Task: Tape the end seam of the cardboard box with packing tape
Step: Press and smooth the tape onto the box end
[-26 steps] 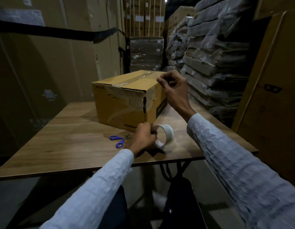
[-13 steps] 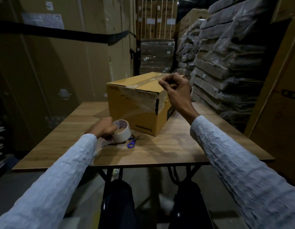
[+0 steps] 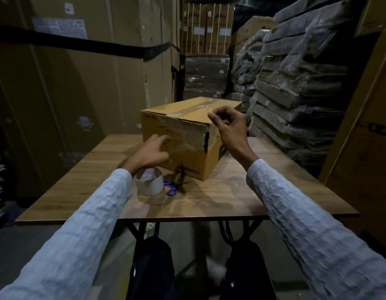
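The yellow-brown cardboard box [image 3: 194, 158] stands on the wooden table [image 3: 252, 191], with clear tape along its top seam and a torn, taped strip across its near end. The white packing tape roll [image 3: 150, 184] stands on the table in front of the box, just under my left wrist. My left hand [image 3: 150, 153] is blurred, fingers apart, raised above the roll and close to the box's near end. My right hand [image 3: 229, 126] hovers at the box's upper right corner with fingers loosely curled. Whether clear tape is between them does not show.
Blue-handled scissors [image 3: 172, 189] lie right of the tape roll, near the box's bottom edge. Tall cardboard cartons [image 3: 90, 83] rise to the left, and wrapped flat packs [image 3: 296, 83] are stacked to the right. A large carton [image 3: 365, 137] stands at the table's right end.
My left hand set the tape roll down on the table, let go of it and rose toward the box's near end. My right hand lifted slightly off the box's top corner.
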Tool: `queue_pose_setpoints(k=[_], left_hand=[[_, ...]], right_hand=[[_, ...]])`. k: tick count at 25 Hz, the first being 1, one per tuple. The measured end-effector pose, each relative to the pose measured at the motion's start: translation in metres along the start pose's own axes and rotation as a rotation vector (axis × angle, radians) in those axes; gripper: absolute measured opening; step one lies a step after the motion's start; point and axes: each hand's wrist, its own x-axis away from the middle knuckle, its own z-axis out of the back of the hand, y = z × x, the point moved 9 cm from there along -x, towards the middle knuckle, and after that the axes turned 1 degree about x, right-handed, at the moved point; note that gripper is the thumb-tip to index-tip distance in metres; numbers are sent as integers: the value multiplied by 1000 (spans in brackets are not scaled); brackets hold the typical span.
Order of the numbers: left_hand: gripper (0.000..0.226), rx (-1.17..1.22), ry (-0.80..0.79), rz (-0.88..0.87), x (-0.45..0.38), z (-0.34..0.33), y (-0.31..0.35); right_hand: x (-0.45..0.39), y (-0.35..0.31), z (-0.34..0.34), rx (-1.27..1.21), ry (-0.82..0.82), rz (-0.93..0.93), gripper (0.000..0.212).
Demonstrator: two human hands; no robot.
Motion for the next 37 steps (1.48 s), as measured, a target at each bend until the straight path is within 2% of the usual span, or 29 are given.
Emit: queue_pose_setpoints(k=[2,4,8,11,14,19,24,27,31,37], left_hand=[[69,395,-80,-111,2,-13,27],[58,580,-112,-173,3,-29,41],[17,846,73,-169,-3,-40,39],[12,1001,166,-119,-7,-37,33],[18,1010,152,-149,-8,-34,36],[5,1097,179,-119,-8,-36,36],[3,1101,290,-90,-11,-26,30],[9,1007,401,-107,-12,-14,31],[7,849,546,-113,-14,-6,35],[8,843,553,-110,-28,-15,32]], right_hand=[[2,8,1,-60,26,-39,13],[4,15,2,-113,50,-72,12],[6,33,10,-192,89,-146,6],[9,47,17,-214,129,-212,12],[14,56,15,-234,136,-249,18],[18,67,13,-321,170,-307,17],[26,82,12,-448,204,-373,15],[35,94,7,-492,229,-422,16],[46,105,4,-526,394,-496,12],[57,121,3,-637,624,-567,21]])
